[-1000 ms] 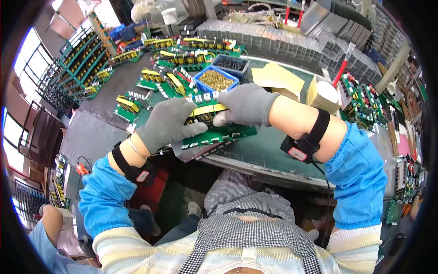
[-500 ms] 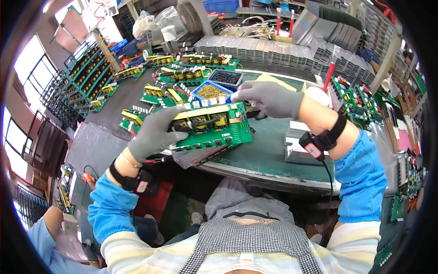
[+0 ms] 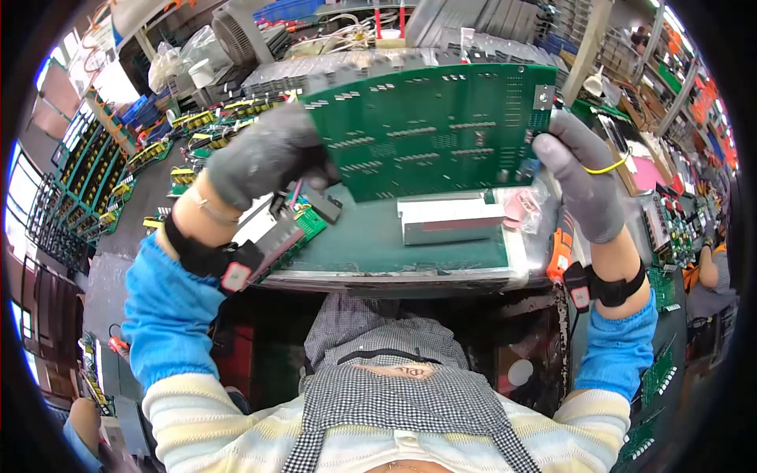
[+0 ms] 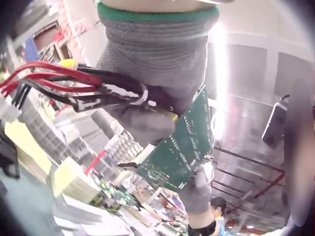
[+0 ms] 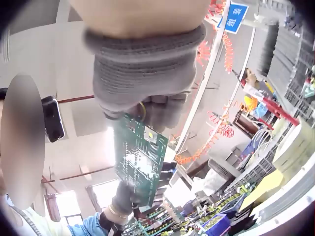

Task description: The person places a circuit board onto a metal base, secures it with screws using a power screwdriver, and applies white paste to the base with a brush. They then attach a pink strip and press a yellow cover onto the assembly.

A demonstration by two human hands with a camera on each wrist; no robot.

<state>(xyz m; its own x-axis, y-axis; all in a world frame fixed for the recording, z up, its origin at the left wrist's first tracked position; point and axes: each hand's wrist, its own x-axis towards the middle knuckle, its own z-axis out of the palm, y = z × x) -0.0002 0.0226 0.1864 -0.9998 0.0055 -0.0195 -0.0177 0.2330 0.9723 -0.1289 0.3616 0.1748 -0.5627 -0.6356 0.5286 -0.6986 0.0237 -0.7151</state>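
A green circuit board (image 3: 426, 130) is held up on edge over the bench, its solder side towards the head camera. The left hand (image 3: 264, 158), in a grey glove, grips one end of it. At the other end the gloved right hand (image 3: 583, 177) pinches the edge between thumb and fingers. A yellow wire (image 3: 607, 166) sticks out beside the right hand. Red and black cables (image 4: 64, 81) run past the left hand in the left wrist view. In the head view the parts on the board's far side are hidden.
Below the board a grey metal channel (image 3: 449, 222) lies on the green mat (image 3: 371, 251). An orange-handled tool (image 3: 561, 251) lies to its right. Boards with yellow parts (image 3: 197, 118) stand at the back left. A blue bin (image 5: 216, 225) of small brass-coloured pieces shows in the right wrist view.
The right hand has left the area by the small-parts bins and taken the board's right end. The board has been lifted and turned from component side to solder side. The head view has swung right.
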